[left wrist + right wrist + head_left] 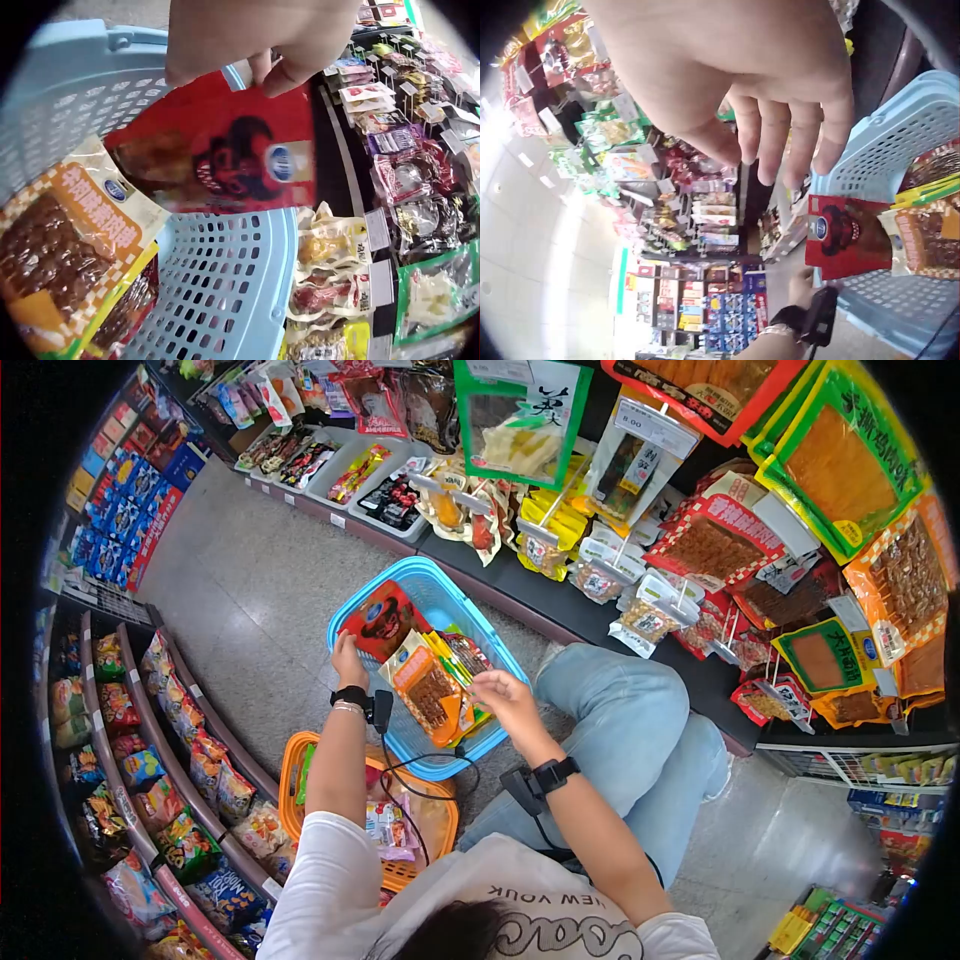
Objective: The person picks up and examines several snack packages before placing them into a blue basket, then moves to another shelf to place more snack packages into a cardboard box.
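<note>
My left hand (346,660) pinches a red snack packet (388,618) by its edge, over the left side of a light blue plastic basket (490,622). A cartoon face with a black hat shows on this packet (225,150) in the left wrist view. Beside it in the basket lies an orange and cream packet of brown snack pieces (428,685), with yellow-edged packets (462,653) partly under it. My right hand (507,700) hovers over the basket's right side. In the right wrist view, its fingers (772,135) hang loosely bent, holding nothing.
An orange basket (449,840) holding snack packets stands beside the blue one. Hanging packets (520,425) and trays (350,470) line the shelf ahead. More shelves of bagged snacks (190,840) curve along the left. Cables (400,765) run from the wrist cameras.
</note>
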The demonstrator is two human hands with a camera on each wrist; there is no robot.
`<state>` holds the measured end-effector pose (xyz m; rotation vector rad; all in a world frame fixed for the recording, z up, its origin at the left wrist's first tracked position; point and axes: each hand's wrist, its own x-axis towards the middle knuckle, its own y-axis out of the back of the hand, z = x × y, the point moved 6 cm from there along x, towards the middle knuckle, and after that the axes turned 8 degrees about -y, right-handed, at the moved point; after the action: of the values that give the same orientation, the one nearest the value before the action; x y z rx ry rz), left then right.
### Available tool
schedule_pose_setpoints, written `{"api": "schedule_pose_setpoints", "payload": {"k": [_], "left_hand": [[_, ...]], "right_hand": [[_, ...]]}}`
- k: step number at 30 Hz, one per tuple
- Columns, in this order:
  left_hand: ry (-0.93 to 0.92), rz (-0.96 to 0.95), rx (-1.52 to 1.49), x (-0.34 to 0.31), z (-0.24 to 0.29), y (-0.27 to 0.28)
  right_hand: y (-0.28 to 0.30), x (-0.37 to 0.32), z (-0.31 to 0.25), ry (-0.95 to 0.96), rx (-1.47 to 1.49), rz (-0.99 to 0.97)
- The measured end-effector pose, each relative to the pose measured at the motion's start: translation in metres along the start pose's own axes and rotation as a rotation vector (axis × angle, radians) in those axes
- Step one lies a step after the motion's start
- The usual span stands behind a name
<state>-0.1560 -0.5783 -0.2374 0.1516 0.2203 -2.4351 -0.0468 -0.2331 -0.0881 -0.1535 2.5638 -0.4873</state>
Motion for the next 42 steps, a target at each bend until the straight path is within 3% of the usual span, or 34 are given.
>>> {"api": "schedule_pose_setpoints", "payload": {"k": [4,7,11,13,15,16,18,19,25,30,35,36,39,42], "left_hand": [[0.018,-0.006,-0.008,-0.021,0.009,-0.002],[0.063,0.020,0.074,-0.057,0.024,0.004],[0.131,0.054,0.206,-0.131,0.036,0.022],[0.080,0.026,0.102,-0.146,0.013,0.043],[0.152,0.087,0.087,-0.177,0.015,0.048],[0.188,0.119,0.079,-0.192,0.019,0.049],[0.358,0.005,0.020,-0.198,-0.009,0.063],[0.442,-0.056,-0.010,-0.202,-0.016,0.062],[0.491,-0.065,0.074,-0.208,-0.035,0.059],[0.704,-0.137,0.003,-0.231,-0.033,0.044],[0.785,-0.187,0.060,-0.267,0.001,0.012],[0.803,-0.193,0.039,-0.268,-0.001,0.010],[0.670,-0.266,0.017,-0.253,0.004,-0.005],[0.104,-0.272,0.448,-0.217,0.017,-0.027]], "right_hand": [[0.011,0.006,0.013,-0.075,-0.002,0.010],[0.027,0.016,0.023,-0.046,0.010,0.133],[0.055,0.021,0.038,-0.135,0.055,0.502],[0.073,0.031,0.057,-0.144,0.002,0.610],[0.091,0.042,0.081,-0.186,-0.092,0.735],[0.101,0.055,0.107,-0.250,-0.061,0.672],[0.121,0.076,0.149,-0.374,-0.003,0.547],[0.124,0.074,0.150,-0.407,-0.009,0.508],[0.100,0.034,0.119,-0.665,-0.084,0.360],[0.099,0.037,0.110,-0.599,-0.001,0.326],[0.093,0.028,0.075,-0.343,0.122,0.487],[0.104,0.043,0.091,-0.296,0.119,0.501],[0.104,0.037,0.079,-0.234,-0.003,0.533],[0.108,0.044,0.082,-0.188,-0.166,0.634]]}}
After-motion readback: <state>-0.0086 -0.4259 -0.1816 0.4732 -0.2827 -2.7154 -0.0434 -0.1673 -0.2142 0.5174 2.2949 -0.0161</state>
